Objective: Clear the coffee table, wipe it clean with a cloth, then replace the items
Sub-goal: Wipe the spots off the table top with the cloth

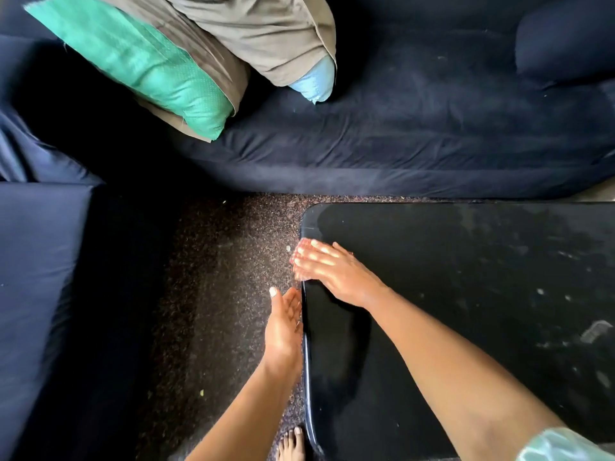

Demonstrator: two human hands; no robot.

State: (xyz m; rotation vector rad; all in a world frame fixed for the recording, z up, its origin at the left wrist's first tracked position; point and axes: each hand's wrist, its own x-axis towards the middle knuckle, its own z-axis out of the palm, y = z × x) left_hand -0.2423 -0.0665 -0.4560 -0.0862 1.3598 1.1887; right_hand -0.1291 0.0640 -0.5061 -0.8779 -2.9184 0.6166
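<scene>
Now the right hand (pixel 332 271) lies flat on the black worktop (pixel 466 294), at its left edge near the rounded far corner. Its fingers (pixel 314 257) are straight and held close together, pressing down on a pink cloth (pixel 299 252) that shows only as a thin blurred strip under and just past the fingertips. It seems to hang slightly over the edge, though the blur makes that hard to tell.

The left hand (pixel 284 324) is off the worktop, just beside the same edge and nearer the body than the right fingers, with its palm turned up. Its fingers (pixel 293 302) are loosely cupped and together, holding nothing, and the thumb stands to their left.

To the right of the right fingers the glossy top carries pale smears and specks, thickest towards the far right side. The stretch close by the fingers looks darker and cleaner.

Beyond the fingers, across a strip of speckled brown floor (pixel 216 294), stands a dark navy sofa (pixel 399 128). A green pillow (pixel 133 68) and a grey-brown pillow (pixel 259 34) with a light blue corner lean on it, up and to the left of the fingers. Left of the left fingers, across the floor, sits another navy seat (pixel 40 277).

A bare foot (pixel 293 444) shows at the bottom edge below the left forearm, and a pale green sleeve (pixel 559 447) covers the right upper arm
</scene>
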